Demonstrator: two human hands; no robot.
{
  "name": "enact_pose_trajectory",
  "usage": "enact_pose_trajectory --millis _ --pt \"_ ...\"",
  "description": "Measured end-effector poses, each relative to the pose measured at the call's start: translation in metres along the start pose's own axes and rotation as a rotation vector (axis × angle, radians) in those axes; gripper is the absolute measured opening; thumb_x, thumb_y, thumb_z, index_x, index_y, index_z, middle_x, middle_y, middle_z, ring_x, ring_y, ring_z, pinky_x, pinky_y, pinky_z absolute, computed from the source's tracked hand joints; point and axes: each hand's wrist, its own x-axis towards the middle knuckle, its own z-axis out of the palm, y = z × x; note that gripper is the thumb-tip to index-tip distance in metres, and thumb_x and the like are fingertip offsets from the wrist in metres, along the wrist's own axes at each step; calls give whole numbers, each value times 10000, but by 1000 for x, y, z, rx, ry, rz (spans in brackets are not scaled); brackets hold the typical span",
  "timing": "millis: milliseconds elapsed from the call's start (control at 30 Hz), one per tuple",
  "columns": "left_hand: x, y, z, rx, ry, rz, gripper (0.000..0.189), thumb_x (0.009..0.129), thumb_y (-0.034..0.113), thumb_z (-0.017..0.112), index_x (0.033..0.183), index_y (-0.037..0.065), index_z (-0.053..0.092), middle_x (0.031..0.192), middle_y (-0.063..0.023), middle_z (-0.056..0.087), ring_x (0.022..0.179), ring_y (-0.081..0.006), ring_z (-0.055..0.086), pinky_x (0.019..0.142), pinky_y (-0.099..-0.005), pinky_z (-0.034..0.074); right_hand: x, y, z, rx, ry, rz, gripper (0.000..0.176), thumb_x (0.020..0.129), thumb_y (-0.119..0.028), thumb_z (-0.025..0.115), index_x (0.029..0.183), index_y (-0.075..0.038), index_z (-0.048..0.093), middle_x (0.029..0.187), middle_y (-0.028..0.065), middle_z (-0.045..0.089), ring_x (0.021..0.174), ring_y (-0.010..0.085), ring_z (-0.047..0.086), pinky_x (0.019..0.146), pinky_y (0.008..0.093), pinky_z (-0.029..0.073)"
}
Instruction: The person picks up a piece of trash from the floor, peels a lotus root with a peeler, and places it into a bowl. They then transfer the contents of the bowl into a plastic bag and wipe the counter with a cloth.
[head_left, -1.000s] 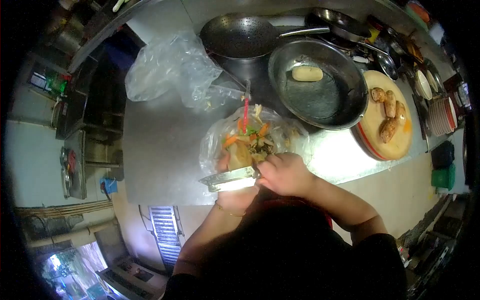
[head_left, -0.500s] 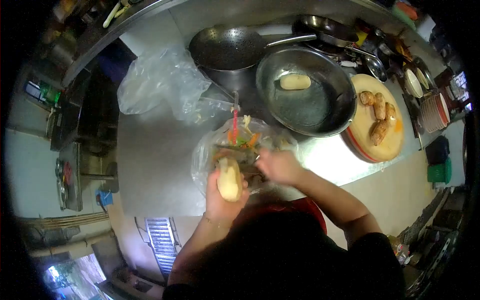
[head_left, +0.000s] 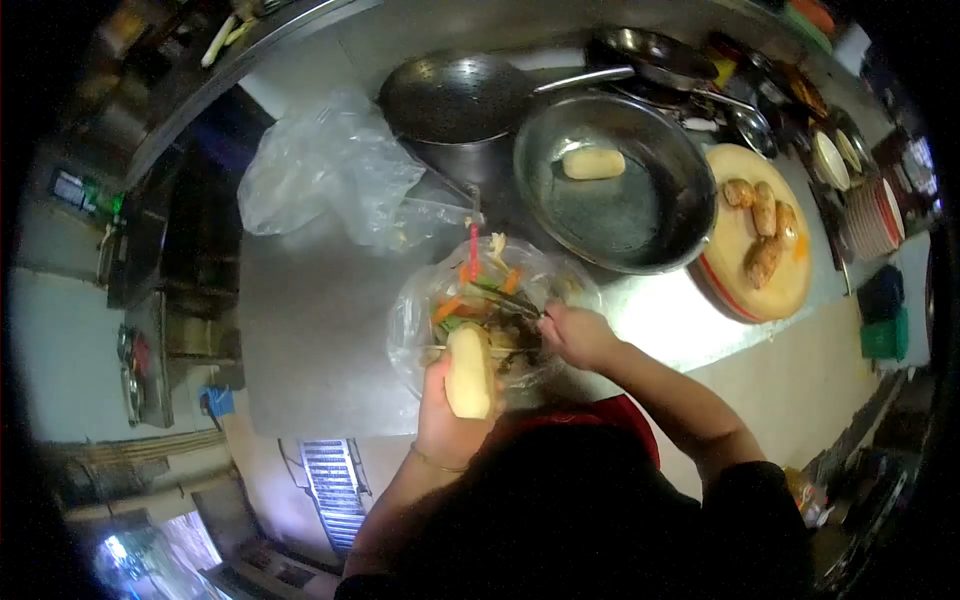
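My left hand point(head_left: 452, 415) is closed around a pale, peeled root vegetable point(head_left: 469, 374), held upright over a clear plastic bag point(head_left: 410, 318) of scraps. My right hand point(head_left: 578, 336) grips a peeling knife point(head_left: 508, 298), its narrow dark blade pointing left above the scraps, apart from the root. Orange and green peelings point(head_left: 449, 308) lie in the open bag. Another peeled piece point(head_left: 594, 164) rests in a large metal bowl point(head_left: 533, 225). Several brown, unpeeled roots point(head_left: 765, 262) sit on a round cutting board point(head_left: 735, 290) at the right.
A crumpled plastic bag point(head_left: 325, 180) lies at the back left of the steel table point(head_left: 310, 340). Behind the bowl are a perforated wok-shaped strainer point(head_left: 455, 98) and a frying pan point(head_left: 650, 58). Stacked plates point(head_left: 872, 222) stand at the far right.
My right hand and the knife have moved slightly right, away from the root. My left hand has shifted a little right and down, with the root still in it.
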Motion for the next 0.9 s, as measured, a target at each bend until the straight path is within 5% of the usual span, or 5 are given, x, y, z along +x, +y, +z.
enact_pose_trajectory --millis 167,467,667,833,900 --pt "14 -3 -21 54 10 6 452 900 509 443 1142 148 567 930 -37 627 756 -200 595 608 -342 452 -34 -70 -18 -35 -46 -153 278 933 -296 492 995 -27 517 797 228 625 750 436 612 680 510 483" --pt "17 -8 -25 312 15 289 447 918 397 470 1279 134 475 1033 -80 613 772 -196 615 604 -327 518 -29 -50 -5 -4 54 -199 319 965 -336 439 981 -21 488 773 214 623 737 415 619 662 498 492" --pt "7 6 0 -172 -127 121 498 887 480 452 1259 159 534 1146 -71 598 981 -221 585 699 -363 508 -35 -30 -5 231 228 -160 270 939 -286 497 956 -17 520 730 202 611 705 400 614 646 482 489" --pt "21 9 -1 -209 -527 104 414 891 411 467 1154 118 599 1046 -100 644 952 -233 598 733 -373 508 -57 -63 -11 -106 325 -523 265 814 -287 662 919 -77 538 724 113 605 645 315 620 567 414 496" --pt "21 5 4 -210 -378 128 406 907 393 457 1144 98 604 1010 -102 658 961 -236 607 785 -392 504 -60 -68 -14 -184 358 -639 311 765 -281 703 945 -74 555 760 109 591 650 333 602 590 422 492"
